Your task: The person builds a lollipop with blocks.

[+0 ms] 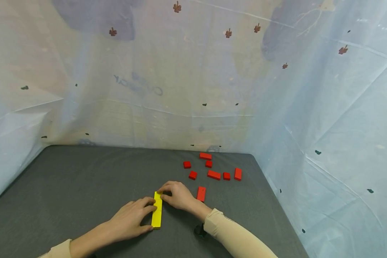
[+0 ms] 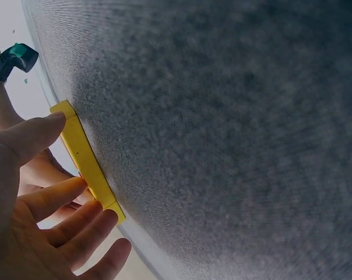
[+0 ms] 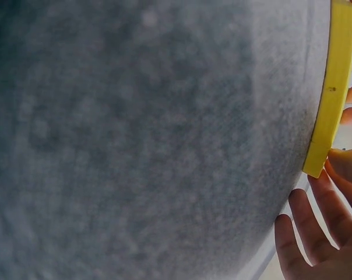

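Yellow oblong block row (image 1: 157, 215), probably wooden, lower centre of the frame: aligned end to end; left hand (image 1: 130, 219) spread along its side, right hand (image 1: 178, 195) pinching its upper end. Red oblong and square blocks (image 1: 214, 175), right of centre: scattered, unjoined.

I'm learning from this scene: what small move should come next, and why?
Probably move the right hand to the nearest red block: the yellow blocks look lined up end to end, while the other red blocks lie scattered.
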{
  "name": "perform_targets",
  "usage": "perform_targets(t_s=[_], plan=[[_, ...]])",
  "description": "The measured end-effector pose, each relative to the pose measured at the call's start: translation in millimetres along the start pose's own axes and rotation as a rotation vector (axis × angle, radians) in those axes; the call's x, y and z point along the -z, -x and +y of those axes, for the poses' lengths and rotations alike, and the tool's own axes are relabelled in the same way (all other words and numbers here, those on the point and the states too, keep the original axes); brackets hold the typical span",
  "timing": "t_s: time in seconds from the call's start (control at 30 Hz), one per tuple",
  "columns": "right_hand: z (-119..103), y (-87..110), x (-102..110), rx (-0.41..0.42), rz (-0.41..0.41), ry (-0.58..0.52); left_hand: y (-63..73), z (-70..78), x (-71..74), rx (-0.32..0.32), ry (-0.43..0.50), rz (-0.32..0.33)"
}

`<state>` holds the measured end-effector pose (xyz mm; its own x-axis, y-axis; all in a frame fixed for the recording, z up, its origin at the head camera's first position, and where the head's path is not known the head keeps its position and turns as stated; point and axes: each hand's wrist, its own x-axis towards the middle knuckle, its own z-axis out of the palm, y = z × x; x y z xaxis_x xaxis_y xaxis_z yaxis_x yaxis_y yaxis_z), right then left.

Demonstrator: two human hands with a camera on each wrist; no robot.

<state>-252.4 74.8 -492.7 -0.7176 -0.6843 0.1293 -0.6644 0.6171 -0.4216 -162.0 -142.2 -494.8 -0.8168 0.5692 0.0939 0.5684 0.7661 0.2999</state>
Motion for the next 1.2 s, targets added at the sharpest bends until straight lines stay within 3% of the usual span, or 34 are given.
perform_targets(t_s=[0.27, 0.43, 0.77, 1.03, 1.2], plan=[[1, 5.5, 0, -0.002, 0.005, 0.001, 0.0, 1.0, -3.7, -0.015, 0.000, 0.023], [1, 14.2, 6, -0.035, 0.017, -0.056, 0.5, 0.1, -4.4, -0.018, 0.000, 0.048], [24, 52.9, 37, -0.146, 0.165, -0.164, -1.5, -1.5, -0.7, -0.009, 0.014, 0.015], [52, 85.0, 52, -0.316, 0.232, -0.091, -6.7, -3.9, 3.4, -0.049, 0.021, -0.065], [62, 93.1, 55, -0.386, 0.220, -0.013, -11.3, -4.3, 4.1, -0.047, 0.029, -0.090]])
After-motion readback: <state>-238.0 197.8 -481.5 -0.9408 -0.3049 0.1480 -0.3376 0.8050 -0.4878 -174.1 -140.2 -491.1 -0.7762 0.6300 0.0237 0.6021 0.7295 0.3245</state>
